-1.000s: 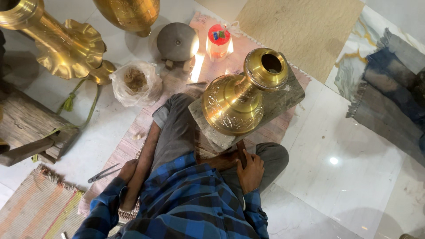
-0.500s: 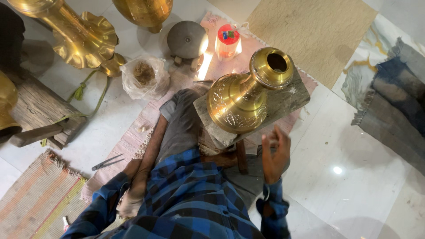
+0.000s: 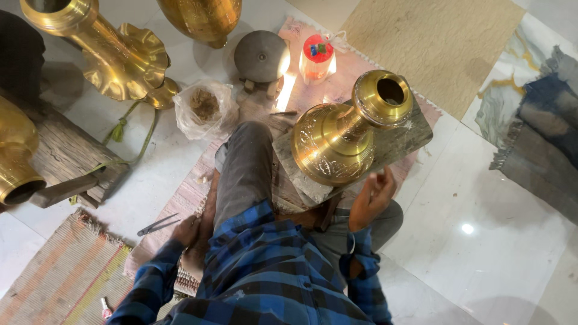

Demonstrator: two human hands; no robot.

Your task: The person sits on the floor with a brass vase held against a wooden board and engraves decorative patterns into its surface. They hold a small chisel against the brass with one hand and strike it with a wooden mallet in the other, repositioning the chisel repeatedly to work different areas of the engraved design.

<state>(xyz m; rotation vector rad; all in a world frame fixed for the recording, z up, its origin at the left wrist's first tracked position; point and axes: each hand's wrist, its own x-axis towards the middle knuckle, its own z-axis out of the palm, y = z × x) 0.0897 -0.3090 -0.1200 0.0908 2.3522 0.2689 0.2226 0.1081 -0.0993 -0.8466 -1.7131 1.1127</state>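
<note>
Head view, looking straight down on a seated person in a blue checked shirt (image 3: 265, 271) and grey trousers.

Packages: one clear plastic bag (image 3: 205, 109), upper centre-left, crumpled, holding a brown lump. One small clear container with a red top (image 3: 316, 57), upper centre, with blue and green specks on the lid; its label cannot be made out.

Main thing: one engraved brass vase (image 3: 349, 135), centre-right, lying tilted on a grey wooden board (image 3: 397, 144) that rests across the lap; its open mouth points to the upper right.

Right hand (image 3: 370, 195): centre-right, just below the vase's body and at the board's lower edge, fingers loosely spread, holding nothing visible; cannot tell whether it touches the board.

Left hand (image 3: 186, 232): lower centre-left, down on the pink mat (image 3: 180, 204); its fingers are too shadowed to tell whether open or closed. One dark metal tool (image 3: 156, 224) lies just beside it on the white floor.

Other brass pieces, count three: fluted trumpet-shaped piece (image 3: 102, 54) upper left; rounded vessel (image 3: 201, 18) at top edge; pot (image 3: 17, 156) at left edge on a wooden block (image 3: 66, 159).

One grey metal dome (image 3: 261, 56), upper centre. One striped woven mat (image 3: 54, 277), lower left.
</note>
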